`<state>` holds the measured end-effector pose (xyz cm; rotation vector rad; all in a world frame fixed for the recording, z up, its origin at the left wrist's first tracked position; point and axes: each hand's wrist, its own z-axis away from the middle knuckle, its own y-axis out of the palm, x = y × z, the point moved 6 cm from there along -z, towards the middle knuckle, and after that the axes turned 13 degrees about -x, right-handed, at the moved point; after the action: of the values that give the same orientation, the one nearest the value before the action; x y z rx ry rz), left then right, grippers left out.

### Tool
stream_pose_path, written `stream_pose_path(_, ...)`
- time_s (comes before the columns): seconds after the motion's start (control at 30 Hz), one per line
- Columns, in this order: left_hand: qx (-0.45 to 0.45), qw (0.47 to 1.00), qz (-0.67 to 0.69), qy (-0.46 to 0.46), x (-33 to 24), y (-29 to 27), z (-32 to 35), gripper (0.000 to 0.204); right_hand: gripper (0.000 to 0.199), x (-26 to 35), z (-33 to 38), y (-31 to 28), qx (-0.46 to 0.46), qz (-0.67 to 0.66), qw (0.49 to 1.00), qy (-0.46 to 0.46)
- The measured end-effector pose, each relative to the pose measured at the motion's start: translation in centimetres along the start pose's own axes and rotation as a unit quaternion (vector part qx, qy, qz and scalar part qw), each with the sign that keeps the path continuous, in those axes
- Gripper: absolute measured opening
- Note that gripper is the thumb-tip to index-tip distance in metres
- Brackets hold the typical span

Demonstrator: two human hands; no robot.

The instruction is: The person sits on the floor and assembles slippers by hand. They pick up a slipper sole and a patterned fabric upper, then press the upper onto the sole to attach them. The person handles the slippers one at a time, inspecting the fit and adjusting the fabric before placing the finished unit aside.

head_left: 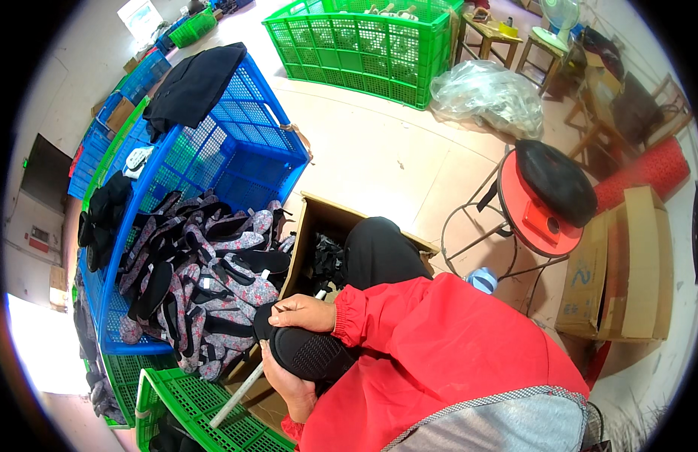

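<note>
A black shoe or slipper (307,352) with a textured sole is between my hands, sole facing up. My right hand (305,312) lies over its upper end, thumb and fingers closed on the black edge. Below, my left hand (287,380) cups it from the side, its fingers partly hidden underneath. A white rod (236,397) runs slantwise beneath the hands, over the open cardboard box (297,252), which has black pieces (328,256) in it. Just to the left, a pile of flowered grey-pink slippers with black insides (206,279) fills the front of a blue crate.
The blue plastic crate (247,113) has a dark cloth (194,87) over its rim. A green crate (175,395) stands near left, another (356,53) at the back. To the right are a red round stool (518,222) with a black cushion and a cardboard box (582,279).
</note>
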<state>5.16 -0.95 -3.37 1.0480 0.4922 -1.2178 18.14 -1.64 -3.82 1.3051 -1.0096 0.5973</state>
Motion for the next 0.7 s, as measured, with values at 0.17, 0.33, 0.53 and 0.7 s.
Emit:
stream_pose_path(0.17,0.004,1.000,0.001,-0.001,0.05,0.12,0.01,0.044,0.034,-0.55,-0.23,-0.24,-0.001,0.004,1.000,-0.002)
stream_pose_path(0.33,0.003,1.000,0.003,0.005,0.00,0.02,-0.07,0.043,0.034,-0.35,-0.20,-0.04,0.001,-0.004,1.000,0.004)
stream_pose_path(0.53,0.007,1.000,0.005,0.003,0.09,-0.01,-0.20,0.042,0.032,-0.60,-0.30,-0.16,0.001,-0.005,1.000,0.004)
stream_pose_path(0.7,0.001,1.000,0.004,0.003,0.22,-0.48,-0.52,0.042,0.031,-0.63,-0.30,-0.09,0.000,-0.017,1.000,0.013)
